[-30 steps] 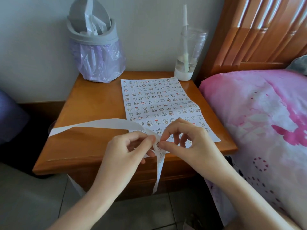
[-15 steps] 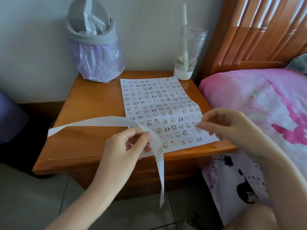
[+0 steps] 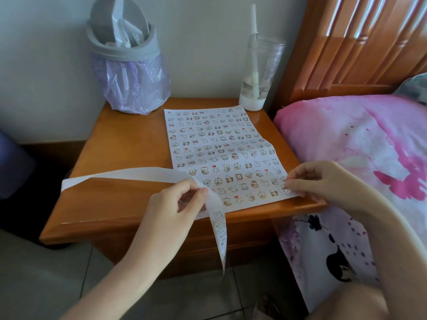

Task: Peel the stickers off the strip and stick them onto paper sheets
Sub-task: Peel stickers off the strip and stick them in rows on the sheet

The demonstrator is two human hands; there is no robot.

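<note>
1. The strip (image 3: 138,174) is a long white paper band. One end reaches left over the nightstand's edge. The other end folds at the left hand and hangs down past the front edge, carrying a few small cartoon stickers.
2. The left hand (image 3: 171,209) pinches the strip at that fold between thumb and forefinger, with the other fingers curled beneath.
3. The right hand (image 3: 323,183) is at the near right corner of the paper sheet (image 3: 219,146), fingers curled. Its thumb and forefinger close on a single sticker (image 3: 285,188). The sticker appears to touch the paper, though the fingertips partly hide it.
4. The sheet lies flat on the nightstand, slightly creased. It is covered in neat rows of tiny animal stickers, right down to its near edge.
5. The nightstand (image 3: 115,146) is glossy orange-brown wood.
6. At its back left stands a grey bin (image 3: 129,65) lined with a pale purple bag.
7. At the back right stands a clear cup (image 3: 258,72) with a white base and a straw.
8. To the right are a pink patterned bed cover (image 3: 358,139) and a slatted wooden headboard (image 3: 358,42). A pale wall is behind, and a grey tiled floor lies below.
</note>
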